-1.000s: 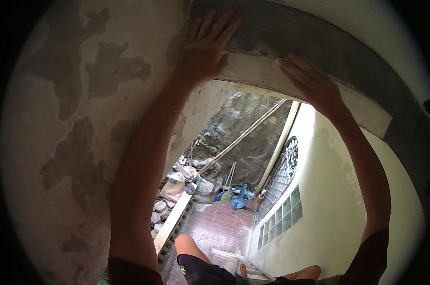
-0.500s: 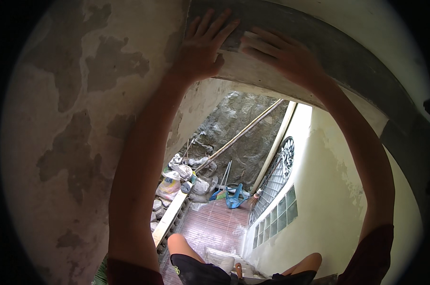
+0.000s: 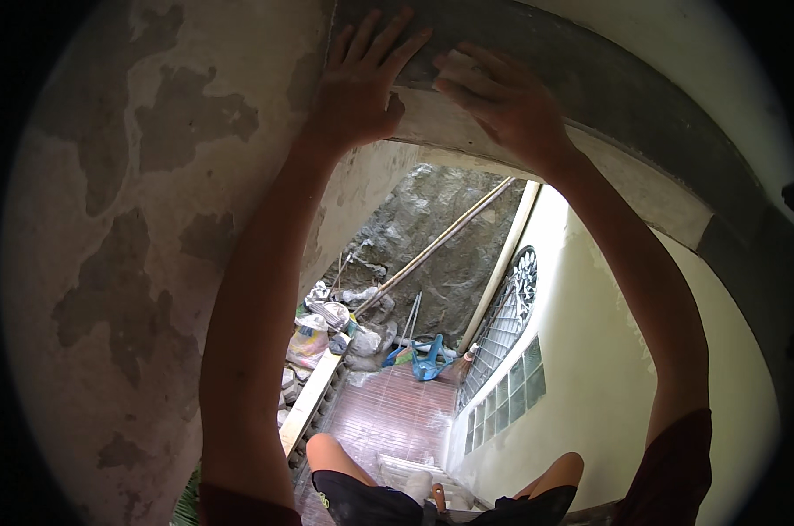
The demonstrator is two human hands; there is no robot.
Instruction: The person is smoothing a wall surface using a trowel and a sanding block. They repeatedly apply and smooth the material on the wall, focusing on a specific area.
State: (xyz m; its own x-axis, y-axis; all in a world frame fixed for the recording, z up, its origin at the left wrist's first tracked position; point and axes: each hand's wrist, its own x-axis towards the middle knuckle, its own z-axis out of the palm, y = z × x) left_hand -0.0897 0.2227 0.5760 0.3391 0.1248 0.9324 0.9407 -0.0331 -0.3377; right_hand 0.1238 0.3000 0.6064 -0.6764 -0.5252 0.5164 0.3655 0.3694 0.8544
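Both my arms reach up to a dark grey band point(image 3: 625, 101) across the wall above the opening. My left hand point(image 3: 362, 83) lies flat against it near its left end, fingers spread and holding nothing. To its right, my right hand point(image 3: 506, 96) is bent round a small pale piece point(image 3: 464, 70), pressed to the same band. Fingers cover part of that piece, so whether it is folded paper or a pad is unclear. Below the band runs a paler strip point(image 3: 441, 123) of plaster.
Patchy plaster wall point(image 3: 169, 289) rises at my left, a cream wall point(image 3: 581, 386) with glass blocks point(image 3: 506, 399) at my right. Far below lie a red-brown floor point(image 3: 371, 416), a plank point(image 3: 314, 394), sacks point(image 3: 308, 342), a blue plastic item point(image 3: 429, 359), a broom point(image 3: 467, 358) and long poles point(image 3: 450, 237).
My right hand has shifted slightly left and its fingers are more bent round the pale piece. My left hand stays spread on the band. The whole view has shifted a little.
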